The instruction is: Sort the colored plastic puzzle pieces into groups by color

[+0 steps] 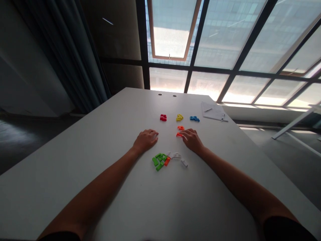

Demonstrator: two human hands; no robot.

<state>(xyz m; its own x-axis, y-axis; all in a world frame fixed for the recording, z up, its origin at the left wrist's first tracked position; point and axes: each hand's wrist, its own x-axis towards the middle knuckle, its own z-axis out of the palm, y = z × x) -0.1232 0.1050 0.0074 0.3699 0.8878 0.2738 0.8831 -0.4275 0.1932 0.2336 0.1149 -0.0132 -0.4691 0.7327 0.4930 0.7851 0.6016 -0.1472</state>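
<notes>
My left hand (146, 139) rests on the white table with its fingers loosely bent and apart, nothing in them. My right hand (192, 139) has its fingertips on a small orange plastic piece (179, 134); the fingers partly cover it. Just beyond lies another orange piece (181, 128). Nearer to me, between my forearms, is a loose pile of green pieces (159, 161), with an orange piece (167, 161) against it. White pieces (184, 163) lie at the pile's right, one of them curved.
Farther back stand a red cluster (163, 117), a yellow cluster (179, 117) and a blue cluster (194, 118) in a row. A paper sheet (212, 107) with pen-like items lies at the back right. Two round holes pierce the table (140, 103) near its far edge, before the windows.
</notes>
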